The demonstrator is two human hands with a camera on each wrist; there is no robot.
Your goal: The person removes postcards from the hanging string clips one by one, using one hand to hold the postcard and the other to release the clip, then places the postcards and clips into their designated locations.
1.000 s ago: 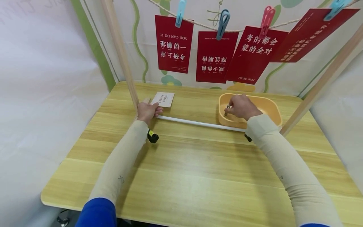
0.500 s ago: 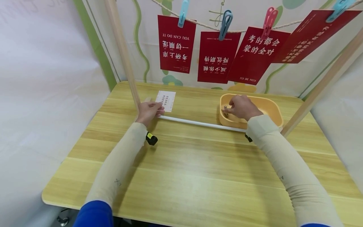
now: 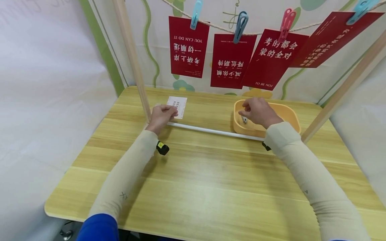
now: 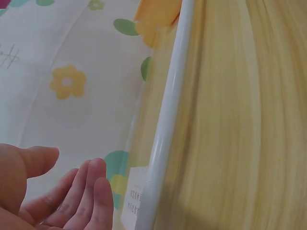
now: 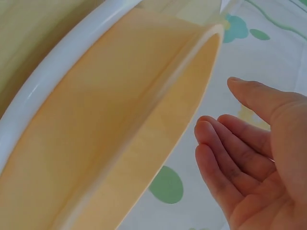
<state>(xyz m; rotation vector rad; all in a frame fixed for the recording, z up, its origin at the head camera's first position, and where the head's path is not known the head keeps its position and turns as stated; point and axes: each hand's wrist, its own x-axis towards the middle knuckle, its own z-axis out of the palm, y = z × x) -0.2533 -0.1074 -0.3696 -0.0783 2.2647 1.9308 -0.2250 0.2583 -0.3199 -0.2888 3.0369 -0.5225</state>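
Note:
In the head view my left hand (image 3: pixel 163 117) is just over the near edge of a white card (image 3: pixel 180 104) with dark print, which lies at the back left of the table. Its fingers are loosely bent with nothing between them in the left wrist view, where the card (image 4: pixel 133 196) shows past the fingertips. My right hand (image 3: pixel 260 112) hovers above the left part of a yellow plastic basin (image 3: pixel 291 117). A small grey piece (image 3: pixel 244 119) lies below its fingertips in the basin; its kind is hard to make out. The right wrist view shows that hand (image 5: pixel 254 158) holding nothing.
A white rod (image 3: pixel 211 129) runs low across the table in front of the card and basin. Wooden posts (image 3: pixel 132 60) stand at both sides. Above hangs a rope (image 3: pixel 211 25) with red cards (image 3: pixel 188 47) on clothespins (image 3: pixel 240 26).
The white card has straightened and slid slightly nearer. My left hand has risen a little off it. My right fingers have drawn back from a small thing in the basin.

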